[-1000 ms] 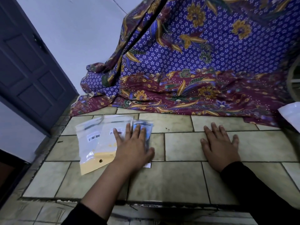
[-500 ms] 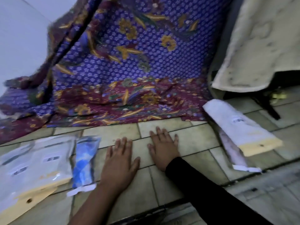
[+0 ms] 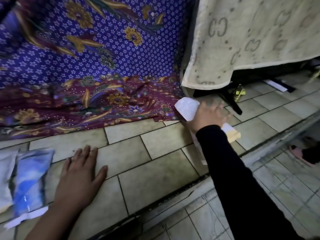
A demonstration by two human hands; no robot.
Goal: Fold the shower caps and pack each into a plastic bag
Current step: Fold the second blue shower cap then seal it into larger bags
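Had left hand [image 3: 81, 172] flat on the tiled floor [image 3: 155, 179] with fingers spread, just beside the bagged blue shower cap [image 3: 32, 179]. Had right hand [image 3: 209, 115] over on the white plastic bags [image 3: 186, 108] near the edge of the batik cloth [image 3: 103, 104], honestly too blurry to tell whether gripping or just lying on top.

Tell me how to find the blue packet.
Find the big purple cloth, then look down to the tiles on the left. Two packets lie beside the left hand. The blue packet is nearest the hand; the white packet beyond it has no blue.
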